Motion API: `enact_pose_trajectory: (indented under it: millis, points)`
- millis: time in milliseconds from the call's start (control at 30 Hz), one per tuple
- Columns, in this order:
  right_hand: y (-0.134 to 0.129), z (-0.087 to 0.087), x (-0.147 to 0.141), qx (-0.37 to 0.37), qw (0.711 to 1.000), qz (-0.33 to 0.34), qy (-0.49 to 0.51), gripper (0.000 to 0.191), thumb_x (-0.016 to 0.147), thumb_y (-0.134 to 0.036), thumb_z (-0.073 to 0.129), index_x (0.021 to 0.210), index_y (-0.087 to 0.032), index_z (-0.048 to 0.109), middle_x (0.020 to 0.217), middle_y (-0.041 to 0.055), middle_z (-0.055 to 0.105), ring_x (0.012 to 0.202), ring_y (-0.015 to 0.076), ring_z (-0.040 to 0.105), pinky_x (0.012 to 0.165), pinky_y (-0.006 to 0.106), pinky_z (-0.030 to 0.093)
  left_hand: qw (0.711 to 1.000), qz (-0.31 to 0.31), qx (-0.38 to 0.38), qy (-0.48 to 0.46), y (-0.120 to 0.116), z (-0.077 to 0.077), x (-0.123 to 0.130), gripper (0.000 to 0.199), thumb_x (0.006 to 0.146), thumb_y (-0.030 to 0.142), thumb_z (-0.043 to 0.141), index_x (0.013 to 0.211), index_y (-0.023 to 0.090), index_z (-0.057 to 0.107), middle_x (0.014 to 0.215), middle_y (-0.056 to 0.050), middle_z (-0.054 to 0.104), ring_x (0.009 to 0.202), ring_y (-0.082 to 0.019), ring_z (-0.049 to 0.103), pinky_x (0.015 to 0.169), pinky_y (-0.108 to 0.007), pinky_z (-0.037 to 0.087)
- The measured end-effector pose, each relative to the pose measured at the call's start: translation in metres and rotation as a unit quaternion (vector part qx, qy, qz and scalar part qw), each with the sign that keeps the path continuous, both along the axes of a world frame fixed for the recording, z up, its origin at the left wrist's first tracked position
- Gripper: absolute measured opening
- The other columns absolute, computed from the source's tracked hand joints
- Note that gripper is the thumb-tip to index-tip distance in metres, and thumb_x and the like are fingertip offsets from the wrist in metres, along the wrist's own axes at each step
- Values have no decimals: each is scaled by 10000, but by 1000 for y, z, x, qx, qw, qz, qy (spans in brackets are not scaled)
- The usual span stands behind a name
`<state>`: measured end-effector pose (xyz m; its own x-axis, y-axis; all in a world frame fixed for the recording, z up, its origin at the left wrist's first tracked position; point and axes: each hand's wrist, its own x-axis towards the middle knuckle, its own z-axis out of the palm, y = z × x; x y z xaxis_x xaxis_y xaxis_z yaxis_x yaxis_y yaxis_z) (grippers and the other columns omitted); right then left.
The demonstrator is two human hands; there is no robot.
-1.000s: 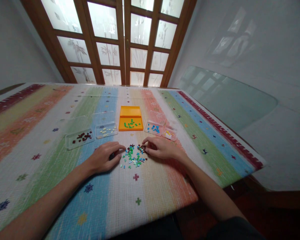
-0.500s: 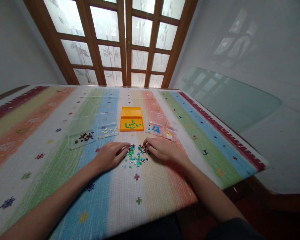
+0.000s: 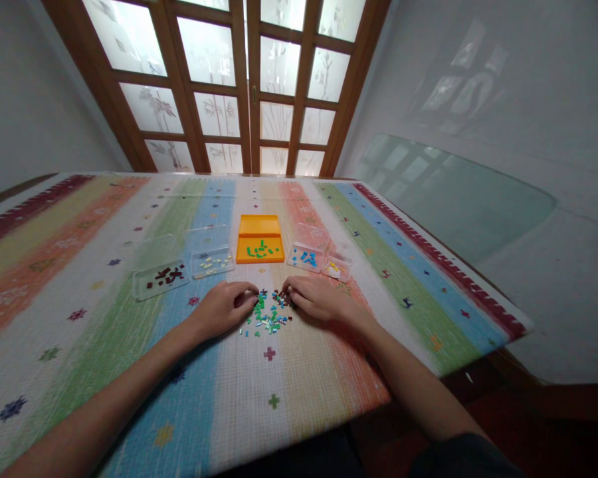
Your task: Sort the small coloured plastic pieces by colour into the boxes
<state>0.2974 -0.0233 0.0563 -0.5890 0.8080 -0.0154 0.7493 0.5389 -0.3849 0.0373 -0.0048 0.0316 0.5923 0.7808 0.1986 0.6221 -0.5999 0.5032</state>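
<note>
A loose pile of small green, blue and brown pieces (image 3: 270, 320) lies on the striped tablecloth. My left hand (image 3: 224, 307) rests at the pile's left edge, thumb and forefinger curved towards each other at the pieces; whatever lies between the tips is too small to make out. At the upper right of the pile, my right hand (image 3: 313, 297) has its fingers bent down together over some dark brown pieces (image 3: 282, 298). Its fingertips are partly hidden, and I cannot make out what they hold.
Beyond the hands stand an orange box (image 3: 260, 249) with green pieces, a clear tray (image 3: 160, 284) with brown pieces, another (image 3: 212, 263) with pale pieces, one (image 3: 306, 257) with blue pieces and a small one (image 3: 337, 269) with yellow pieces.
The fingertips of my left hand have drawn closer together at the pile's edge. My right hand has barely moved. The whole view has shifted slightly.
</note>
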Motion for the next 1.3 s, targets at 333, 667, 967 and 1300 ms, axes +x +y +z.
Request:
enact_pose_trajectory:
  millis: [333, 667, 967, 1300]
  points:
    - [0, 1, -1, 0, 1000, -2, 0, 217, 983, -181, 424, 1041, -182, 633, 1042, 103, 721, 928, 219, 642, 836, 344, 460, 998, -12, -5, -55, 0, 3, 0, 190, 916, 327, 545, 857, 179, 650, 770, -24, 582, 673, -160, 526, 648, -297, 436]
    - [-1, 0, -1, -3, 1000, -3, 5, 208, 997, -201, 426, 1042, -190, 628, 1052, 98, 722, 936, 215, 646, 843, 339, 464, 998, -24, -24, -51, 0, 3, -3, 233, 951, 337, 520, 960, 171, 684, 892, -49, 600, 738, -165, 545, 708, -313, 469]
    - [0, 1, 0, 2, 1000, 0, -6, 204, 988, -188, 428, 1037, -196, 626, 1045, 97, 723, 914, 221, 632, 821, 345, 453, 998, -32, -10, -60, -4, 4, -2, 235, 953, 327, 509, 904, 177, 683, 890, -55, 625, 794, -181, 574, 761, -330, 492]
    - [2, -2, 2, 12, 1000, 13, -8, 214, 995, -186, 419, 1044, -196, 627, 1064, 96, 722, 952, 220, 641, 857, 341, 458, 994, 83, 57, -52, 14, 45, -55, 293, 922, 470, 542, 948, 211, 675, 773, -15, 692, 643, -159, 586, 631, -283, 472]
